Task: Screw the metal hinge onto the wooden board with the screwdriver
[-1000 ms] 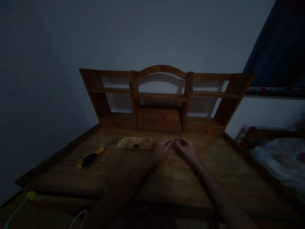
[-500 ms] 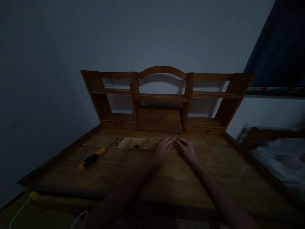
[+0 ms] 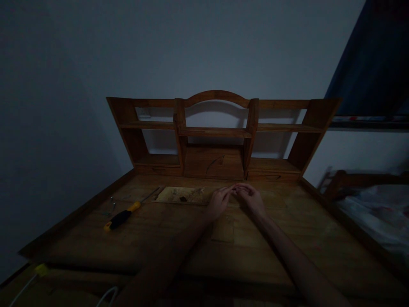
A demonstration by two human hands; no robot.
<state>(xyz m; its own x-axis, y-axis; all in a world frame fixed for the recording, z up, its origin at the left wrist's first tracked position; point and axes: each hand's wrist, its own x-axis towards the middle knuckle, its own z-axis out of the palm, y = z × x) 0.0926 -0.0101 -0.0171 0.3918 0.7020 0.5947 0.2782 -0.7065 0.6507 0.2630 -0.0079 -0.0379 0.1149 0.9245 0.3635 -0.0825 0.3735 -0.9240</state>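
Note:
My left hand [image 3: 220, 201] and my right hand [image 3: 251, 198] meet fingertip to fingertip above the middle of the wooden desk [image 3: 143, 238]. Both are closed in a pinch around something small that the fingers and the dim light hide. Left of my hands lies a pale, worn rectangular patch [image 3: 164, 195] on the desktop, with a dark spot on it. A screwdriver [image 3: 123, 216] with a black and yellow handle rests farther left, its shaft pointing toward the patch. Beside it are several small metal pieces [image 3: 112, 206], perhaps screws.
A wooden shelf unit [image 3: 215, 132] stands along the desk's back edge, against the wall. Raised wooden rims [image 3: 345, 228] border the desk sides. A white cable [image 3: 108, 293] and a yellow object [image 3: 41, 269] show at the lower left. Plastic bags [image 3: 380, 213] lie beyond the right side.
My fingers have shifted slightly while staying together; the right fingers now curl over more toward the left fingertips. The view has tilted a little. The screwdriver stays in place on the desk.

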